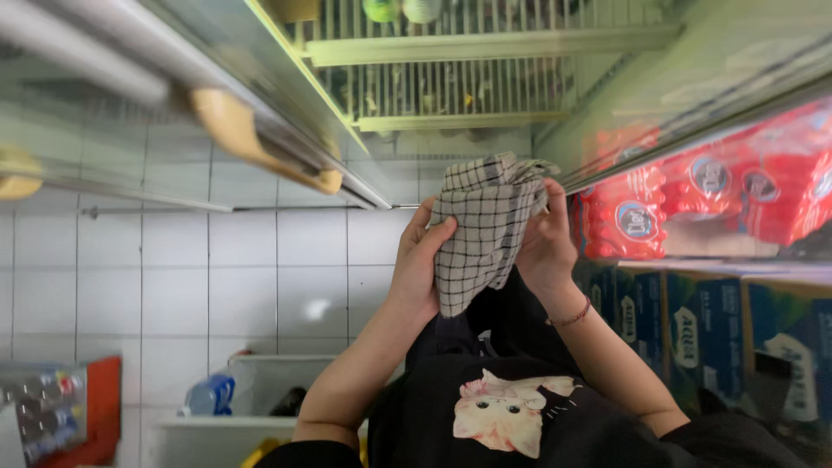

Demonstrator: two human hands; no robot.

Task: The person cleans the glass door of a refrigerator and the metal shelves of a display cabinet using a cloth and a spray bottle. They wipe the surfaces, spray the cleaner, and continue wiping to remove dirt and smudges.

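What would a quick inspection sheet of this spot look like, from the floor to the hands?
Surface: white tiled floor, a bright glare spot on it.
Job's things: checked cloth, bunched, held up between both hands.
Clutter: blue bottle in a white tub; red crate of bottles.
Hands: left hand and right hand both grip the cloth; fingers curled over it.
Cables: nothing seen.
Surroundings: open glass door of a cooler with wire shelves; red drink packs; blue cartons.
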